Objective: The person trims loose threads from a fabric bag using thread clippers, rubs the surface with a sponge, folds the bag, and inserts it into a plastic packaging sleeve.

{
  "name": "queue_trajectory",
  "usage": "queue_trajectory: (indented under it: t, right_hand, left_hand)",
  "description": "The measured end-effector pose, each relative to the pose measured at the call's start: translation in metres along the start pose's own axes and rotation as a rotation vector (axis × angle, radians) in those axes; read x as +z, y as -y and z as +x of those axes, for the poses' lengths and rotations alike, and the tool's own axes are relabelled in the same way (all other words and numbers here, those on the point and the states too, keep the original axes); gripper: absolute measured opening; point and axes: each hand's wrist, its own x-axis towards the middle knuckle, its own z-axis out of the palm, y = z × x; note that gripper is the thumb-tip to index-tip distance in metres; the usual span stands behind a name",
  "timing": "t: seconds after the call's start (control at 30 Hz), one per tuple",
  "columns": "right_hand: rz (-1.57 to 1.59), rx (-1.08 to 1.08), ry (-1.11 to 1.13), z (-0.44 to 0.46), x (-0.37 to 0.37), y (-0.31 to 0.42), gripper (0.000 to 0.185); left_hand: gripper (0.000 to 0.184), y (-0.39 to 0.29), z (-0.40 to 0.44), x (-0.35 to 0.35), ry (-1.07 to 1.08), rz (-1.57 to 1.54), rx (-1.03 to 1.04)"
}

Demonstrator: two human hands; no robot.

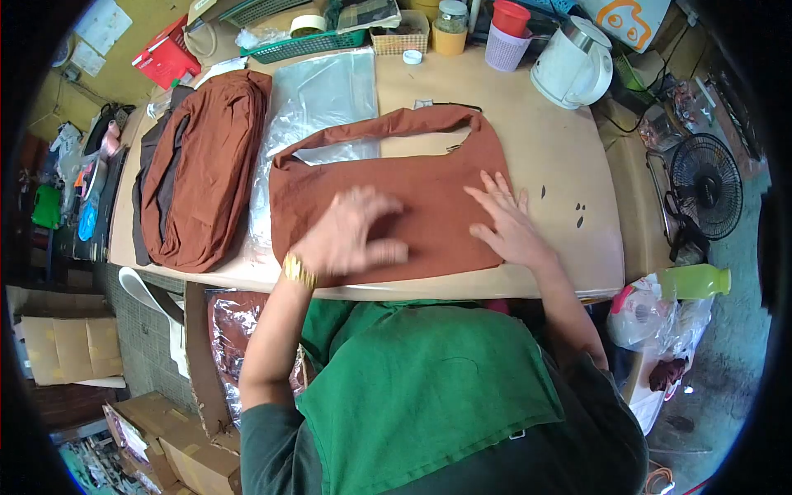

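A rust-brown shoulder bag (421, 198) lies flat on the table, its strap looping away from me. Over the bag's left half is my left hand (353, 233), slightly blurred, fingers apart and holding nothing; whether it touches the cloth I cannot tell. Spread on the bag's right side, my right hand (510, 221) rests with fingers stretched out. Clear plastic bags (323, 91) lie partly beneath the bag's left edge and strap. To the left is a pile of similar rust-brown bags (206, 169), with dark cloth showing at its side.
Along the back stand a green basket (305, 47), a tape roll (308, 25), a lilac cup (505, 49) and a white kettle (572, 64). A black fan (705, 186) is at the right. Below the table's left front, a cardboard box (206, 363) holds plastic-wrapped brown items.
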Motion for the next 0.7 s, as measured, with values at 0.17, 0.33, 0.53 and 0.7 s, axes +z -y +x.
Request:
queue_trajectory:
  t: [0.17, 0.33, 0.53, 0.7]
  right_hand:
    - [0.067, -0.226, 0.031, -0.033, -0.028, 0.013, 0.04]
    - [0.058, -0.27, -0.323, -0.013, -0.033, 0.017, 0.024]
    - [-0.14, -0.339, -0.13, -0.019, -0.022, -0.007, 0.026]
    - [-0.08, -0.252, -0.084, -0.024, -0.01, -0.022, 0.027]
  left_hand:
    - [0.054, -0.03, -0.074, 0.0, 0.134, 0.216, -0.156]
    - [0.023, -0.027, -0.081, -0.023, -0.139, 0.242, -0.253]
    - [0.025, -0.003, -0.106, -0.01, 0.024, 0.189, -0.363]
    - [0.023, 0.002, -0.115, 0.013, -0.001, 0.097, -0.389]
